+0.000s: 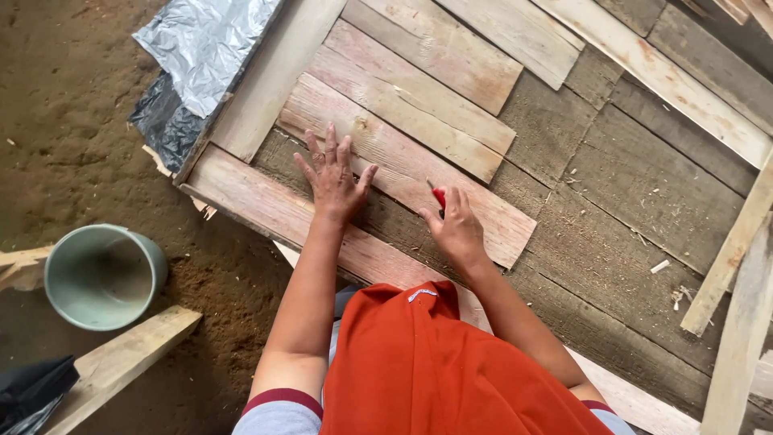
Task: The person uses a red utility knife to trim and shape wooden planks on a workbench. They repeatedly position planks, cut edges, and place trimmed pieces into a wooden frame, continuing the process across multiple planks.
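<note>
Foil sheet [205, 44]: crumpled, silver over black, lying at the bench's far left corner, well apart from my hands.

Bucket [103, 276]: pale green, round, sitting on the dirt floor to my left, beside an offcut [121, 362].

Frame rail [266, 205]: pale timber, running along the bench's near edge, under my left wrist.

Left hand [332, 179]: I am pressing it flat, fingers spread, holding nothing, palm down on the plank.

Plank [403, 165]: weathered, pinkish, rough-sawn. It is lying flat on the bench, just beside a second plank of the same kind on its far side. Its long axis is running diagonally, from upper left near the foil down to lower right, where its squared end is pointing toward the bench's middle. I am judging it stiff, fairly light, dry and not slippery, likely splintery along the edges. The best hold looks like the long edges near mid-length, or flat pressure from above, as my left hand is giving.

Right hand [457, 229]: I am closing it around a small red tool [439, 196], whose tip is meeting the plank's near edge; what kind of tool, I cannot tell.

Loose battens [729, 258]: lying at the far right, tilted, well apart from the plank.
</note>
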